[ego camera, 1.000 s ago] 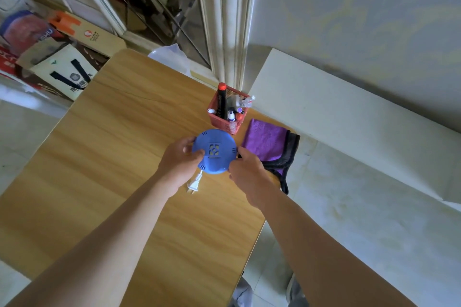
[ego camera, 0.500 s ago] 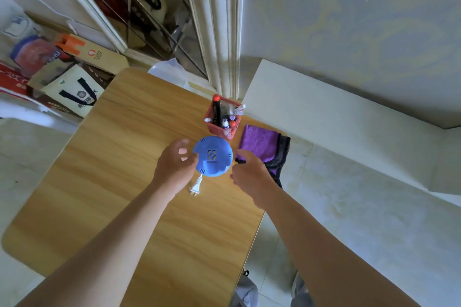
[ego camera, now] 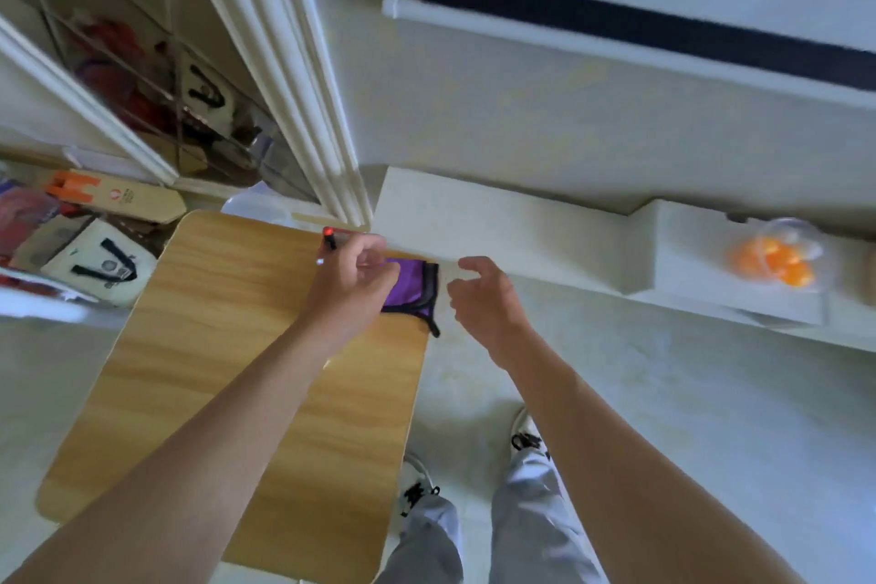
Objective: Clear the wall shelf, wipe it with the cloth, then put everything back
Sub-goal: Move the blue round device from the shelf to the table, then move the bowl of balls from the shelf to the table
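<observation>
Above the far right corner of the wooden table [ego camera: 199, 394] my left hand [ego camera: 353, 280] hovers with fingers loosely curled and nothing visibly in it. It covers the red pen holder, of which only a red-capped marker [ego camera: 328, 236] sticks out. The blue round device is out of sight. The purple cloth [ego camera: 411, 287] lies folded at the table's right edge, between my hands. My right hand [ego camera: 483, 299] hangs open beyond the table edge, below the white wall shelf [ego camera: 497, 223]. A clear container of orange balls [ego camera: 777, 261] stands on the shelf's right part.
A white door frame [ego camera: 294, 100] rises behind the table's far corner. Bags and boxes [ego camera: 99, 261] crowd the floor at the left. A rolled screen bar [ego camera: 616, 47] hangs on the wall above the shelf. My legs and shoes [ego camera: 426, 512] stand right of the table.
Both hands have let go of the blue device and lifted away from it. My head has tilted up and right, bringing the shelf's right part and the orange balls into view.
</observation>
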A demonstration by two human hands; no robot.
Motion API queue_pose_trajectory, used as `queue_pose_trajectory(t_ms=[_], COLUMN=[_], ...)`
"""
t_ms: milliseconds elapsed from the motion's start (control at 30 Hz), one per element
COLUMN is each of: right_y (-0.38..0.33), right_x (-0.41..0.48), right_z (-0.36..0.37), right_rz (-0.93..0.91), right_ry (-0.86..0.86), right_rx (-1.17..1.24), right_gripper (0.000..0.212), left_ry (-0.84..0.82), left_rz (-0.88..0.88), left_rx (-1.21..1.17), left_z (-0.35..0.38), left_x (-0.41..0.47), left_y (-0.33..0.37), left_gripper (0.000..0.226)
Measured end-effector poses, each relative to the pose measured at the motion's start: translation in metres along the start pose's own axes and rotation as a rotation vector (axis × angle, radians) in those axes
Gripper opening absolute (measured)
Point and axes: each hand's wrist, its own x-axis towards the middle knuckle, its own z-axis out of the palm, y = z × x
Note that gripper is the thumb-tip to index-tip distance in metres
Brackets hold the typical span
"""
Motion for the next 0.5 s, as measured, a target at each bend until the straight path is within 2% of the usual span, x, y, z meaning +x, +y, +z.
queue_pose_trajectory(t_ms=[67,200,367,500], right_y=[-0.005,-0.014,-0.011,-0.001], right_x=[-0.021,-0.059,-0.103,-0.127], right_z=[-0.031,-0.087,-0.154,-0.206], right_rz=[-0.031,-0.089,-0.133,-0.156], right_ry=[0.056,0.172,0.310,0.403], right_rx=[0.024,0.059,0.054,0.071], right_gripper=[0.041,0.040,0.041,0.041], left_ry=[-0.035,-0.124,-0.237,-0.295], left_rz=[0.066,0.170,0.250,0.316], left_rx=[0.002,0.051,0.087,0.113], left_z=[0.014,0.044,0.085,0.125], left_x=[-0.015,-0.039,-0.073,-0.097], left_y=[0.032,0.089,0.147,0.188], left_gripper=[0.039,0.032,0.044,0.040])
